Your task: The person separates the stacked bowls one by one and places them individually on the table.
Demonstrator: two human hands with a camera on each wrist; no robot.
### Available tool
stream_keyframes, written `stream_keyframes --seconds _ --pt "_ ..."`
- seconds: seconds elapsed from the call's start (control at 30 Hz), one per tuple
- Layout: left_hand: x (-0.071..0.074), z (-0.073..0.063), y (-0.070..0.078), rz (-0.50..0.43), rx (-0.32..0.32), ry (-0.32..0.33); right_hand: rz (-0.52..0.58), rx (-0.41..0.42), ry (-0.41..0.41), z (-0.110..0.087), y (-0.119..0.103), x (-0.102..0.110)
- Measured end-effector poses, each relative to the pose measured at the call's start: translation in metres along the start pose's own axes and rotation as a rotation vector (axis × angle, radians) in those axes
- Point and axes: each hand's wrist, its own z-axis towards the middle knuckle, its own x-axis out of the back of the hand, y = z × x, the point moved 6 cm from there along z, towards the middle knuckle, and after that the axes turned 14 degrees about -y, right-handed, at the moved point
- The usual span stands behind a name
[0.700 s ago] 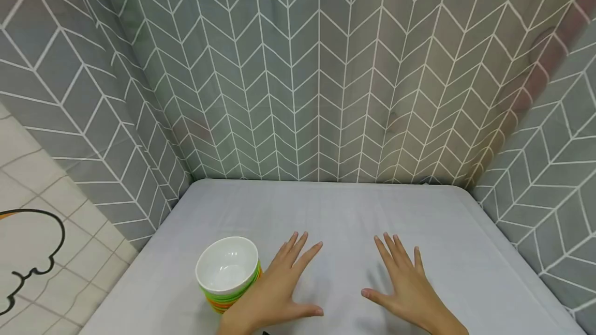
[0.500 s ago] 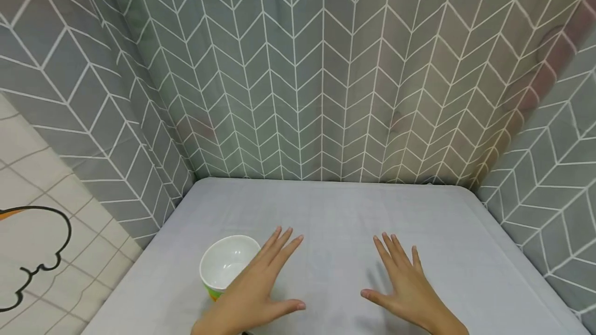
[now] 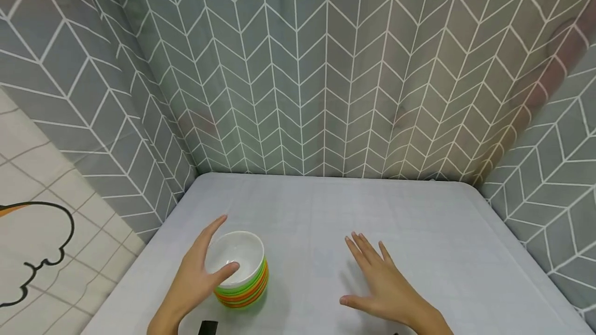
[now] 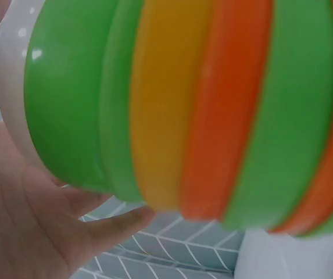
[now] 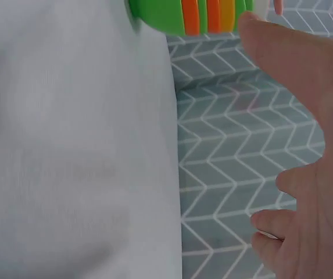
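A stack of nested bowls (image 3: pixel 253 289), with green, orange and yellow outsides, stands on the left part of the table; the top bowl (image 3: pixel 242 249) has a white inside. My left hand (image 3: pixel 192 279) is at the stack's left side, thumb and fingers spread apart, the thumb overlapping the top bowl's near rim in the head view. Close up, the stack (image 4: pixel 183 110) fills much of the left wrist view, with the palm (image 4: pixel 27 215) beside the top bowl. To the right, my right hand (image 3: pixel 384 288) hovers over the table, fingers straight and thumb out, holding nothing.
A white cloth covers the table (image 3: pixel 316 211). Grey curtains (image 3: pixel 321 66) with white chevron lines hang behind and on both sides. At the left lies a tiled-pattern surface (image 3: pixel 42 169) with a cloud drawing.
My left hand has moved left from in front of the stack to its left side, uncovering the bowls. My right hand has shifted slightly left, fingers still spread.
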Motion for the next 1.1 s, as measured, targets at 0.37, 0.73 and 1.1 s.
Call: stream_keyframes --seconds 0.37,0.73,1.1 --pt "-0.019 -0.007 -0.03 -0.115 0.065 -0.067 0.129 0.129 -0.169 0.03 -0.024 -0.011" --pt "-0.021 -0.018 -0.04 -0.208 0.063 -0.082 0.239 0.252 -0.267 0.069 -0.056 -0.016" --pt "-0.021 -0.02 -0.04 -0.241 0.087 -0.108 0.339 0.26 -0.296 0.109 -0.087 -0.018"
